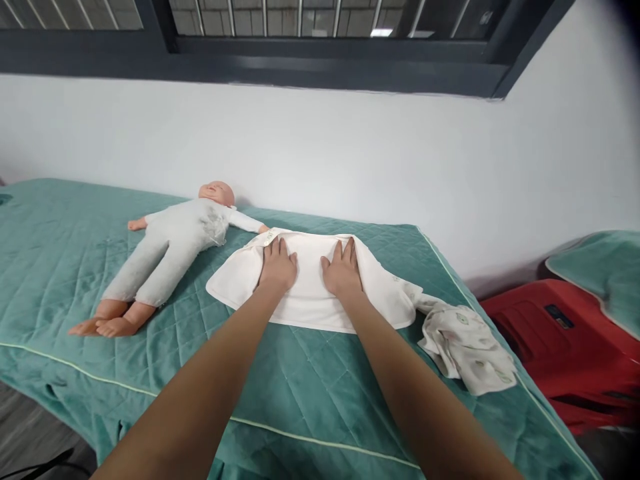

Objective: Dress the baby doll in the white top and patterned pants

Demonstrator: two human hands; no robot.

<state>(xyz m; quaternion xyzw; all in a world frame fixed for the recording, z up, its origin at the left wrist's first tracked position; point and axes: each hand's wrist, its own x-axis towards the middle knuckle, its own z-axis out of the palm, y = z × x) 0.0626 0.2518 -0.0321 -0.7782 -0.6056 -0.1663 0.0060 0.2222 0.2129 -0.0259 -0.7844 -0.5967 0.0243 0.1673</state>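
A white baby top (307,293) lies spread out on the green quilted cover, its front panels folded out to the sides and its plain inside facing up. My left hand (278,265) rests on its left part with the fingers stretched toward the collar. On the right part lies my right hand (343,268), flat, fingers spread. Neither hand holds anything. To the left a baby doll (175,240) in a pale bodysuit lies on its back, one of its hands by the top's upper left edge. Crumpled printed baby clothing (465,343) touches the top's right sleeve.
The green quilted cover (295,380) drapes over the bed, which stands against a white wall (300,153). Above is a dark window frame (320,67) with bars. Beyond the bed's right edge stands a red plastic object (565,333), partly under green cloth (600,273).
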